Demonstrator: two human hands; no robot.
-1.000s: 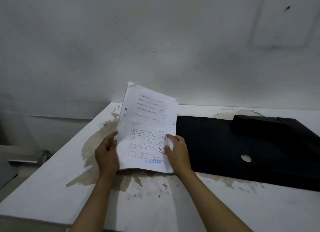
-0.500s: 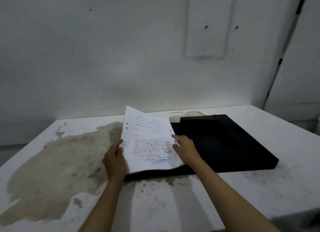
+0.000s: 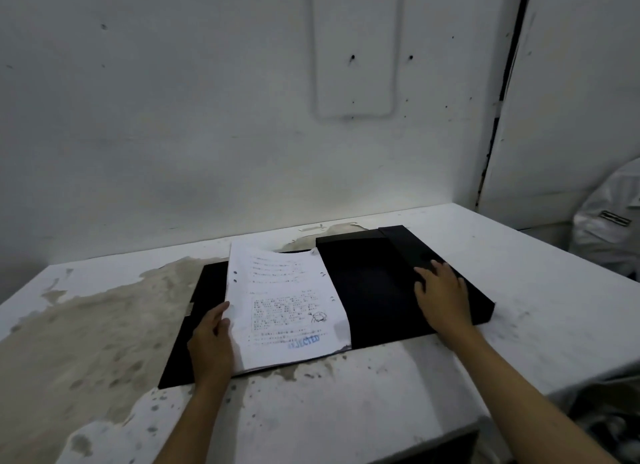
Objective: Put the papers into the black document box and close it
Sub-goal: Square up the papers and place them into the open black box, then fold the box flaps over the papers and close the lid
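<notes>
The black document box [image 3: 372,290] lies open and flat on the white table [image 3: 536,273]. A stack of white printed papers [image 3: 284,301] with a blue stamp near its lower edge rests across the box's left half, its top edge curling up. My left hand [image 3: 211,342] holds the stack's lower left edge, thumb on top of the page. My right hand [image 3: 441,294] lies flat, fingers apart, on the box's raised right flap and holds nothing.
The table's paint is worn away in a large brown patch [image 3: 86,325] on the left. A white wall rises right behind the table. Another person's white sleeve [image 3: 609,221] shows at the right edge, beyond the table's right corner.
My right hand has let go of the papers and moved right onto the box's flap. The stack has come down from tilted to lying on the box. My view has shifted right.
</notes>
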